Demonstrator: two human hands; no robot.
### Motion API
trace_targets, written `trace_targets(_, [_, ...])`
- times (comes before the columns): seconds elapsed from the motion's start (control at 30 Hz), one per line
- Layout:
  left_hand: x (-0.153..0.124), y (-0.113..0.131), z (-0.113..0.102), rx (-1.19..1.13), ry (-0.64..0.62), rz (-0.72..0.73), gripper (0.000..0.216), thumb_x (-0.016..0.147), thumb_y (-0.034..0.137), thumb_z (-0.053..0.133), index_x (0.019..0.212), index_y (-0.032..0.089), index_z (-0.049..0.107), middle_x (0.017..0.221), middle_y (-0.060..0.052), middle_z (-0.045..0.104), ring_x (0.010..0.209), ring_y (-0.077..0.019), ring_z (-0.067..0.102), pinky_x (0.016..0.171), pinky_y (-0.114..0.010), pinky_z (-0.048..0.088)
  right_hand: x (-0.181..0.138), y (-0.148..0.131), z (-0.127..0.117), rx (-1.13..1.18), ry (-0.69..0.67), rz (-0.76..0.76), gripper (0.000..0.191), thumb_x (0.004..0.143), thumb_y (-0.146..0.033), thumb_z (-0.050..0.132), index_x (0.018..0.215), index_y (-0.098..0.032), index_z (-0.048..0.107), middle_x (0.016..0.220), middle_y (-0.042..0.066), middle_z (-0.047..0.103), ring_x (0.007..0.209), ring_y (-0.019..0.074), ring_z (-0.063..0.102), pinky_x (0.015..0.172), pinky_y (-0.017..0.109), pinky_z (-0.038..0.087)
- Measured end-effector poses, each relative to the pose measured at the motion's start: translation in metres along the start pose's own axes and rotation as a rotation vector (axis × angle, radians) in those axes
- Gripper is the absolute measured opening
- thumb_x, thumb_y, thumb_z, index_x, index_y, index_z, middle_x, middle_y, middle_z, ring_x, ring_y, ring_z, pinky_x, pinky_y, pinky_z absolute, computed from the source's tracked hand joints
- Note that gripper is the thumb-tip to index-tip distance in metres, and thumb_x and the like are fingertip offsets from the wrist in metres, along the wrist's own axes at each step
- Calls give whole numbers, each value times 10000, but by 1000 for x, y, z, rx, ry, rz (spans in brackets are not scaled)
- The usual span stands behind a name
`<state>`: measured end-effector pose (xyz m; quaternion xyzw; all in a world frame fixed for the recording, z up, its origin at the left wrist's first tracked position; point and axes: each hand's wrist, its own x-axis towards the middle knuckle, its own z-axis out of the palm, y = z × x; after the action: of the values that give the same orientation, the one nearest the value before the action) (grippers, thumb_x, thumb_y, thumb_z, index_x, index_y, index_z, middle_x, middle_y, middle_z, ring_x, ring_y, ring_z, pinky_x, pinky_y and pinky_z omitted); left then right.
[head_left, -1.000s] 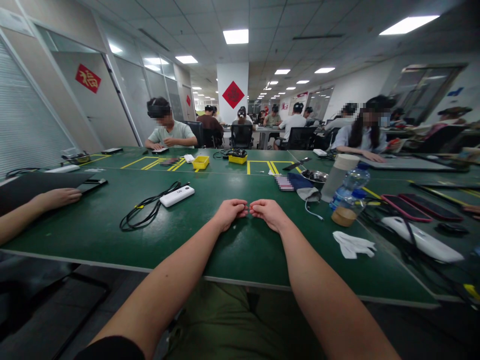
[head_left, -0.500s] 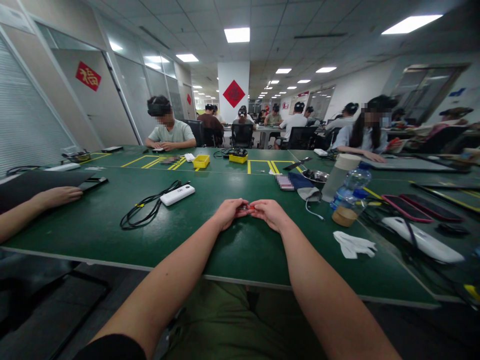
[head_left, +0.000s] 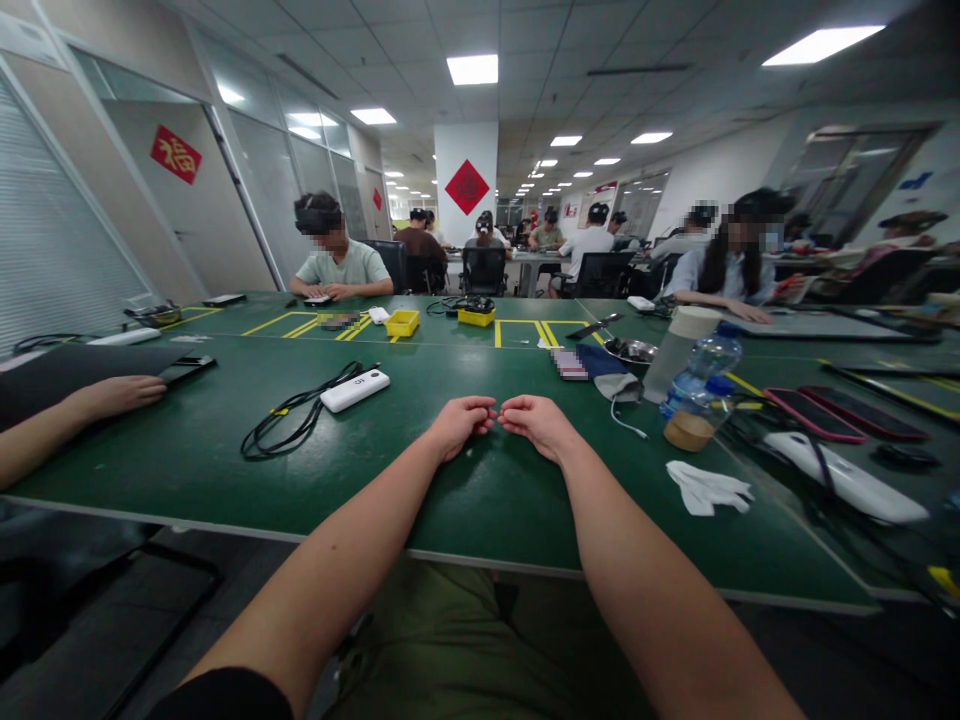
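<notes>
Just above the green table (head_left: 375, 470), my left hand (head_left: 465, 425) and my right hand (head_left: 534, 422) face each other with a narrow gap between their fingertips. Thumb and fingers of the left hand are pinched together; whatever sits in the pinch is too small to name. The right hand is closed the same way, its fingertips pressed together, and what it holds cannot be made out. To the left of my hands lies a white power bank (head_left: 355, 391) with a coiled black cable (head_left: 289, 430).
At right stand a pale tumbler (head_left: 679, 350) and plastic bottles (head_left: 697, 405), near a metal bowl (head_left: 630, 352), a white glove (head_left: 709, 490) and phones (head_left: 814, 415). Yellow trays (head_left: 403, 323) sit farther back. Another person's hand (head_left: 124, 392) rests at left.
My fingertips have drawn slightly apart; before, they met around a small reddish and metallic thing, which is now hardly visible. The surrounding objects have stayed put.
</notes>
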<state>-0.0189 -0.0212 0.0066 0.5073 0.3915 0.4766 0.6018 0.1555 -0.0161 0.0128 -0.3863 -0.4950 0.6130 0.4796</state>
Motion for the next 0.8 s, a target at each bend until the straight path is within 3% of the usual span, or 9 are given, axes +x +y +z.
trace_targets(0.13, [2, 0, 0, -97, 3, -46, 286, 765, 53, 568, 1041, 89, 635, 910, -132, 677, 706, -119, 650, 619, -201, 524, 1, 1, 0, 3, 11, -1, 163, 650, -71, 736, 765, -128, 636, 713, 45, 677, 661, 132, 676, 687, 243, 565])
trace_targets(0.33, [2, 0, 0, -190, -31, -31, 199, 826, 168, 547, 965, 69, 650, 943, -153, 667, 810, -167, 668, 747, -269, 558, 1, -3, 0, 67, -30, 83, 41, 782, -136, 625, 776, -102, 646, 786, 110, 701, 703, 154, 686, 683, 254, 570])
trace_targets(0.53, [2, 1, 0, -162, -24, -37, 219, 825, 195, 568, 981, 69, 655, 910, -148, 673, 782, -156, 661, 712, -256, 559, 1, -3, 1, 61, -6, 91, 97, 766, -38, 566, 795, -94, 640, 775, 117, 703, 731, 173, 697, 699, 276, 576])
trace_targets(0.8, [-2, 2, 3, -48, 2, -17, 322, 719, 20, 630, 1035, 87, 644, 834, -96, 680, 634, -91, 631, 639, -195, 524, -1, -1, 1, 18, 2, 34, 114, 696, -31, 658, 765, -119, 634, 745, 75, 691, 718, 162, 693, 705, 267, 578])
